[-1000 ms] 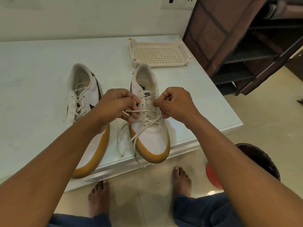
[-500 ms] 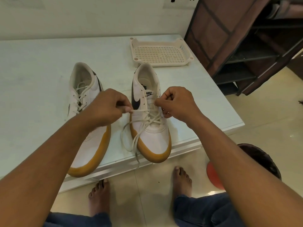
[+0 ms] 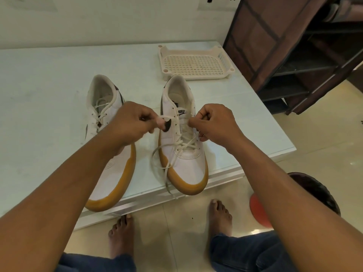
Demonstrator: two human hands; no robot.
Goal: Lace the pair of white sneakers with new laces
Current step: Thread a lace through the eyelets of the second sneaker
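Behind the shoes, at upper middle of the frame, a cream plastic tray (image 3: 196,63) with a perforated bottom and low slatted walls. At upper right, off the surface's edge, a brown fabric-covered shelf rack (image 3: 284,55). Lower down, on the glossy tiled floor (image 3: 314,144), bare feet (image 3: 220,216), and at lower right a red round thing (image 3: 257,211) tucked beside a dark round one (image 3: 318,189), both partly hidden by the right forearm. On the pale, shiny surface (image 3: 49,85), two smooth white sneakers with tan rubber soles, toes at the near edge. Left sneaker (image 3: 102,107) left of centre, loosely laced, its middle covered by the left forearm. Right sneaker (image 3: 186,163) at centre. Left hand (image 3: 131,122) in a closed grip, pinching the flat cream lace (image 3: 186,144) just left of that shoe's upper eyelets. Right hand (image 3: 216,122) curled, pinching lace at the right eyelet row. Crossed through the lower eyelets only, with a loose loop beside the toe and a tail over the edge. Against a second ago: left hand drawn off the tongue to the shoe's left, black swoosh uncovered, loop smaller.
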